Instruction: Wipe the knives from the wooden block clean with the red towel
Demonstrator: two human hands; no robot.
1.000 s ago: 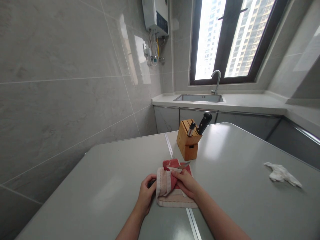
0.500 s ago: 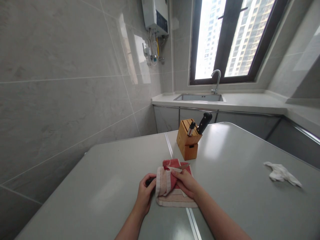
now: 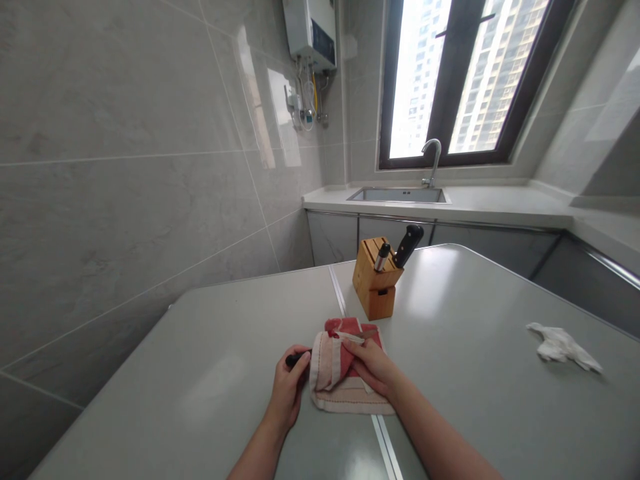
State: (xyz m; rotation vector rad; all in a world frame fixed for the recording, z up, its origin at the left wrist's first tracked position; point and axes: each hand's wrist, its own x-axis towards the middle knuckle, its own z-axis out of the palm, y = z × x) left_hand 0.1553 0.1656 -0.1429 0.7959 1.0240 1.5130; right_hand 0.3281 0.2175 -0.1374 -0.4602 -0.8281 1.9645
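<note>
— The left hand (image 3: 287, 385) is gripping the knife (image 3: 370, 333) by its handle (image 3: 293, 360), yes? And the right hand (image 3: 374, 365)?
— It is pinching the red-and-cream towel (image 3: 327, 370) around the blade (image 3: 369, 334).
— How is the knife lying?
— Between both hands, its long axis is running left to right, the tip pointing slightly away, nearer to the right hand.

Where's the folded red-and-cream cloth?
Lower centre of the head view, slightly right: the cloth is in the right hand, with the left hand at its left edge and the brown wooden knife block just beyond.
</note>
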